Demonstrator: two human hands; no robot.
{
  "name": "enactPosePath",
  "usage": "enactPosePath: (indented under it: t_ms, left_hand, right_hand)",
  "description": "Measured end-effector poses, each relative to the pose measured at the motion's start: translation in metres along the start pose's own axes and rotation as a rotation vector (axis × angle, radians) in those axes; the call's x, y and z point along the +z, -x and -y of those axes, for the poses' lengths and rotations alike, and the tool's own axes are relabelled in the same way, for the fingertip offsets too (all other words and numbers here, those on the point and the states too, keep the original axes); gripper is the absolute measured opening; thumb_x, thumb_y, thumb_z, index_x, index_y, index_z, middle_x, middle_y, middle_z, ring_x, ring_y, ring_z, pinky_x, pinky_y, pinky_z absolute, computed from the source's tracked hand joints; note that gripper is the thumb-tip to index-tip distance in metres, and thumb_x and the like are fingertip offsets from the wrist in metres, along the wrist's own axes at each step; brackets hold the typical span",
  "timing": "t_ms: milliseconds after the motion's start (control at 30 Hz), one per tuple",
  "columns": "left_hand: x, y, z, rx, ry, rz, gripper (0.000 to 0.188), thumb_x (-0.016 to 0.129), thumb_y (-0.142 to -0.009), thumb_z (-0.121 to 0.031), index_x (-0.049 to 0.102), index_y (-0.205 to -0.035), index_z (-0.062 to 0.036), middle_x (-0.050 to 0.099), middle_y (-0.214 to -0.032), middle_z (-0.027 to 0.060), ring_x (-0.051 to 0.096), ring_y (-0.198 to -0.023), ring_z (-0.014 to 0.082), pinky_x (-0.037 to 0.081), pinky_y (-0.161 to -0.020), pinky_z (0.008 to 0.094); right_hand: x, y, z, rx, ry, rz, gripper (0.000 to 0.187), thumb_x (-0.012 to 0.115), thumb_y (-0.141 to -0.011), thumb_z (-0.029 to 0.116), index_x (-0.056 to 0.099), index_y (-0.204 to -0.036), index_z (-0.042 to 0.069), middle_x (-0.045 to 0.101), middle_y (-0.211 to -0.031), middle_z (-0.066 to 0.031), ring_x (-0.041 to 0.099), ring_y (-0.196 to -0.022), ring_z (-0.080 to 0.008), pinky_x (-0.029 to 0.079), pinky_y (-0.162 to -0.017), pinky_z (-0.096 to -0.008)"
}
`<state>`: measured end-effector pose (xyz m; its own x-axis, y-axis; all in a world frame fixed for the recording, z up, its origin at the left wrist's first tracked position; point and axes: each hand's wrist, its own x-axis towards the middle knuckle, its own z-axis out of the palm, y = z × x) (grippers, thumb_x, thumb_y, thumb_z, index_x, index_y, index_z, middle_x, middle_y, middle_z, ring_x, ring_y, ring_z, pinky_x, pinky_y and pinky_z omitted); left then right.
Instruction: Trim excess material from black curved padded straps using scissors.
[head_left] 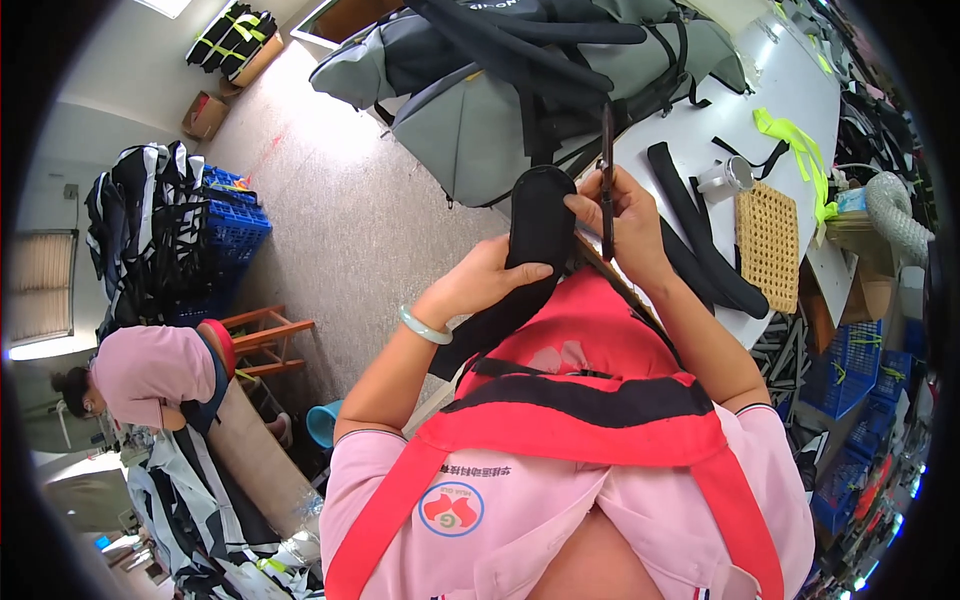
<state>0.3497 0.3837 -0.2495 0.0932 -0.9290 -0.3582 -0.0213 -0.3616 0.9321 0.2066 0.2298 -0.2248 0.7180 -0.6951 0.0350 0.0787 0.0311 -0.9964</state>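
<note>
My left hand (478,285) grips a black padded strap (541,215), with the thumb lying across its face. The strap's rounded end points away from me, and its lower part runs down to the left beside my apron. In my right hand (630,225), a thin, dark, long object (607,150) is held nearly upright between thumb and fingers, close to the strap's right edge. It is seen edge-on, so I cannot tell its kind. Just beyond my hands, a pile of grey and black bags (465,140) with black straps lies on the white table (690,140).
At right on the table are black padded strips (705,235), a metal mug (727,177), a woven mat (767,245) and yellow-green webbing (800,150). Blue crates (845,370) stand further right. Across the floor at left are a loaded blue crate (235,215), a wooden stool (270,340) and a bending person (160,375).
</note>
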Motion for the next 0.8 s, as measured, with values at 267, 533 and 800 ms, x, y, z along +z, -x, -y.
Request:
enactPosePath:
  t_ms: [267,533,800]
  left_hand:
    - [-0.002,0.000,-0.021,0.412,0.217,-0.238,0.038,0.069,-0.089,-0.020,0.058,-0.116,0.0036,0.066,-0.098,0.0051,0.061,-0.088,0.0121,0.050,-0.078,0.0246]
    - [-0.009,-0.003,-0.015,0.313,0.567,-0.208,0.024,0.065,-0.092,-0.018,0.062,-0.107,0.0009,0.067,-0.093,0.0038,0.062,-0.081,0.0091,0.051,-0.074,0.0241]
    - [-0.014,-0.009,-0.007,0.293,0.887,-0.219,0.018,0.062,-0.094,-0.016,0.062,-0.102,-0.0002,0.068,-0.092,0.0068,0.067,-0.080,0.0139,0.056,-0.070,0.0274]
  right_hand:
    - [0.009,0.007,0.011,0.170,-0.099,0.127,0.015,0.069,-0.088,0.012,0.056,-0.088,0.005,0.057,-0.069,-0.0002,0.055,-0.061,-0.0063,0.044,-0.059,-0.0198]
    - [-0.014,0.015,0.011,0.020,0.535,0.142,0.041,0.077,-0.080,0.023,0.053,-0.103,0.000,0.054,-0.078,-0.0060,0.049,-0.066,-0.0168,0.044,-0.063,-0.0302]
    - [-0.027,0.054,0.006,0.165,0.670,0.282,0.064,0.084,-0.070,0.036,0.049,-0.111,0.002,0.050,-0.080,-0.0059,0.046,-0.066,-0.0172,0.043,-0.063,-0.0316]
